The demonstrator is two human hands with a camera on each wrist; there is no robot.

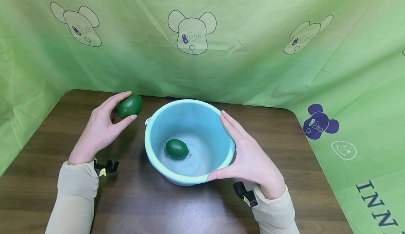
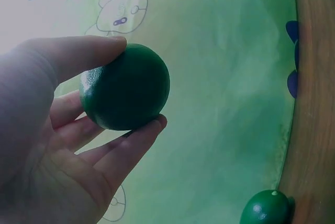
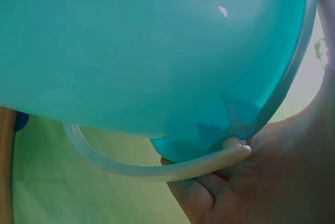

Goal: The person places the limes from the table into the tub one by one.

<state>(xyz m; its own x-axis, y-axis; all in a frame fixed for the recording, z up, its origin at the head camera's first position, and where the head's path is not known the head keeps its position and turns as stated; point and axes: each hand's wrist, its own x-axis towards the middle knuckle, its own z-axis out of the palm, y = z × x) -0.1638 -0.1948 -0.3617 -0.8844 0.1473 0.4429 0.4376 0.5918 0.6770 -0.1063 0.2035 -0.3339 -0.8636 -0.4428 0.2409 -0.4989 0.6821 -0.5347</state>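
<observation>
Bucket point(image 1: 205, 121) on wooden table point(image 1: 126, 202), green cloth point(image 1: 240, 76) behind.

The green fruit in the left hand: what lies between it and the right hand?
In the head view, the blue bucket, with another green fruit inside, lies between; the right hand holds its rim.

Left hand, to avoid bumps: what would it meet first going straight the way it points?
The left hand would probably meet the green curtain first; the blue bucket looks right of its line, though depth is unclear.
</observation>
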